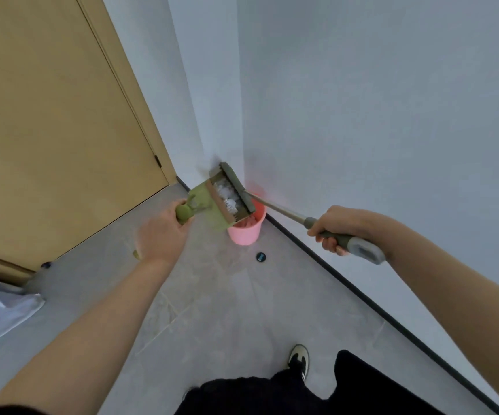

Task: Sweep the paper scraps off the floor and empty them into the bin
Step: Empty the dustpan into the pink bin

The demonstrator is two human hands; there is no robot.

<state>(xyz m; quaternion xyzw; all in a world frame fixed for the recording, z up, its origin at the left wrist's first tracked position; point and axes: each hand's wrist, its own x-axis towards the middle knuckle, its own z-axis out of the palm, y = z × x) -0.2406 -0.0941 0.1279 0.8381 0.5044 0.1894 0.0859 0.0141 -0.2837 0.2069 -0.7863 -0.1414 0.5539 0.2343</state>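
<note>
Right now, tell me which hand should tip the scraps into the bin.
Left. The left hand grips the dustpan holding scraps over the bin; the right hand only holds the brush.

Dustpan (212,202) and broom head (237,187) cover bin (246,227); walls (362,115) hem corner.

Both arms outstretched, left grip (160,232) and right grip (336,227) clenched.

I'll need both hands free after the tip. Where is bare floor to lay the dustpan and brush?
Bare tiles run from the pink bin back to the shoe, between the door and the dark skirting; mind the small black disc. The corner is crowded: dustpan and brush over the bin.
</note>
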